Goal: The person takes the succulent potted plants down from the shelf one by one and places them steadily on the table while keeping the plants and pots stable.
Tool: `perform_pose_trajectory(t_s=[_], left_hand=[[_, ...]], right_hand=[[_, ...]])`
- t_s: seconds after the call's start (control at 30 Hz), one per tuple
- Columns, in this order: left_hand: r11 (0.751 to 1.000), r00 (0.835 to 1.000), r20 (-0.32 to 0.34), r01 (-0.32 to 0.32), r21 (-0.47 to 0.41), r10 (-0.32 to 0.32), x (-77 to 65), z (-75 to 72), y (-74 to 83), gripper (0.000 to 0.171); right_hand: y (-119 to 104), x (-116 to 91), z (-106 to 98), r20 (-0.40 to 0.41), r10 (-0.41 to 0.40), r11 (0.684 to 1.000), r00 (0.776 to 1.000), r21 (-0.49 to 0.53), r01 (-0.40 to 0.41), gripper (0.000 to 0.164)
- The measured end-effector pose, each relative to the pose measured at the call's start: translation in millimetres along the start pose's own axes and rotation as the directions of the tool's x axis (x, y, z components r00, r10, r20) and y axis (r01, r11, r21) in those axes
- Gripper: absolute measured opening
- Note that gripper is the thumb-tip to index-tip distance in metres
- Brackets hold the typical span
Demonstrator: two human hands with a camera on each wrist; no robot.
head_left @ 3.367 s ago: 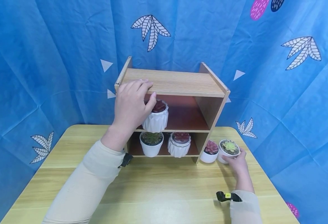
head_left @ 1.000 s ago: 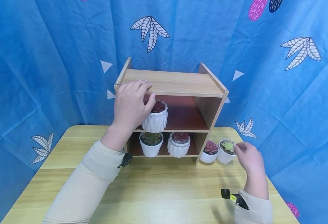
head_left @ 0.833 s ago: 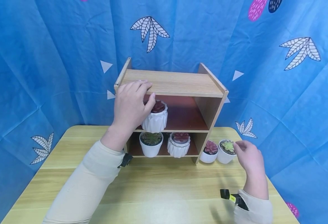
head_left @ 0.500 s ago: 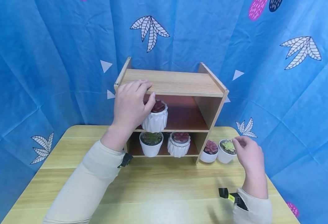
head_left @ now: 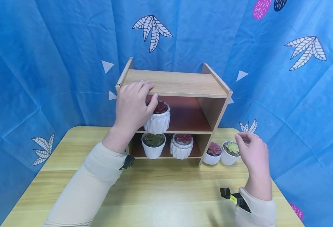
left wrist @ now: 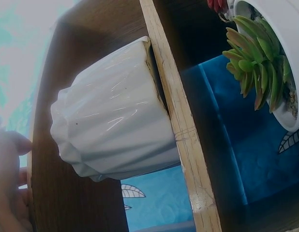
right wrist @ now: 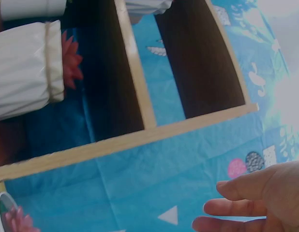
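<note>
My left hand (head_left: 133, 102) rests on the front left of the wooden shelf unit's top board (head_left: 175, 83); the left wrist view shows its fingertips against that board. Just under it, on the middle shelf, stands a dark red succulent in a fluted white pot (head_left: 157, 123). My right hand (head_left: 254, 154), holding nothing, is raised at the right with thumb and fingers loosely bent apart. It is nearest to a light green succulent in a smooth white pot (head_left: 228, 158), which its fingers partly overlap in the head view. Left of that stands a pink succulent in a white pot (head_left: 211, 159).
On the bottom shelf are a dark green succulent in a smooth white pot (head_left: 153, 152) and a red succulent in a fluted white pot (head_left: 181, 152). The unit stands on a light wooden table (head_left: 155, 195). A blue patterned cloth (head_left: 78, 63) hangs around the back and sides.
My right hand has let go of the light green succulent's pot, moved right, and risen slightly over the last half second. The left hand, shelf and pots look unmoved.
</note>
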State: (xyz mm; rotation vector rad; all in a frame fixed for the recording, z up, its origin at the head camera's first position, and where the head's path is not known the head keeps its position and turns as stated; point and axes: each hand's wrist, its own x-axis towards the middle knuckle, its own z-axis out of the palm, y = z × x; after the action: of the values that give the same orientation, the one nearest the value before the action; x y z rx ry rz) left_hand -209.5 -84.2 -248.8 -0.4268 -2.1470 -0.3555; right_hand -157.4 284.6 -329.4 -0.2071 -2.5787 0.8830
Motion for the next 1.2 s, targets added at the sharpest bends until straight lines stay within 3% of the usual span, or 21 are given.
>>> perform_pose_trajectory(t_s=[0.7,0.9,1.2], left_hand=[[1.0,1.0,0.001,-0.004,0.005,0.004,1.4,-0.6,-0.4,0.042],[1.0,1.0,-0.012,-0.012,0.001,0.012,1.9,-1.0,-1.0,0.042],[1.0,1.0,0.001,-0.007,0.001,0.007,1.7,-1.6,-1.1,0.042]], right_hand=[[-50.7,-0.2,-7.1,-0.125,-0.124,0.989,0.984,0.071,0.133,0.035],[-66.2,0.9,-6.9,-0.21,-0.224,0.967,0.952,0.077,0.244,0.031],[-84.2,2.6,-2.1,-0.316,-0.371,0.906,0.873,0.08,0.415,0.024]])
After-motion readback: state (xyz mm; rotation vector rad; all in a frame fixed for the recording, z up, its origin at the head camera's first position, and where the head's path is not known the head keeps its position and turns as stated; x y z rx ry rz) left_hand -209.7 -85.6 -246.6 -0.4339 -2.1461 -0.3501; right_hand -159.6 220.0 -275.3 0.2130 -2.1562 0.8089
